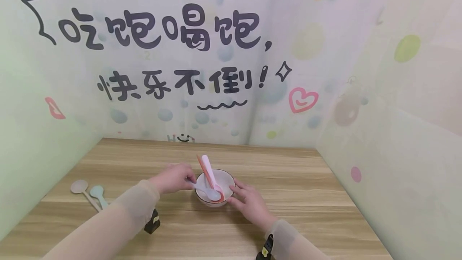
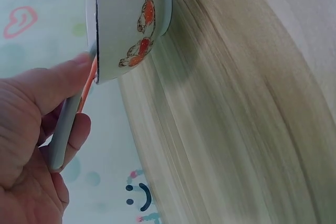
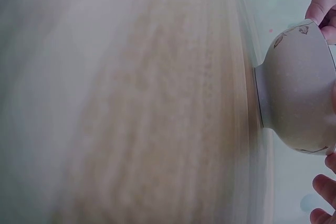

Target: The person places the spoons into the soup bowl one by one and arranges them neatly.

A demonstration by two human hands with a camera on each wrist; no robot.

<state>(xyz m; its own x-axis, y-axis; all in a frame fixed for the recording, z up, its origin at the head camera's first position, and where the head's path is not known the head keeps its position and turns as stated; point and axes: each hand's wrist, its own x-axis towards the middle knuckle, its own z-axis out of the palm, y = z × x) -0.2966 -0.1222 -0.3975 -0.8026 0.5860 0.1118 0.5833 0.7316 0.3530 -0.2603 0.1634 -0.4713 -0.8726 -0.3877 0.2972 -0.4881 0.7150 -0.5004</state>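
Observation:
A white bowl (image 1: 228, 179) with a dark rim stands on the wooden table, and red-and-brown flower sprigs show on its wall (image 2: 121, 19) in the left wrist view. Between thumb and fingers my left hand (image 1: 173, 178) pinches the handle of a pale grey-blue spoon (image 1: 203, 189), whose head lies over the bowl's inside. A pink spoon (image 1: 207, 167) and an orange utensil (image 1: 200, 163) lean in the bowl, handles pointing to the back; the orange one's lower end is partly hidden. At the right rim, my right hand (image 1: 252, 204) holds the bowl with thumb and fingertips.
To the left of the bowl lie a beige spoon (image 1: 79, 186) and a mint spoon (image 1: 97, 192), their handles partly behind my left forearm. White printed walls (image 1: 274, 119) enclose the table (image 1: 306, 196) at the back and both sides.

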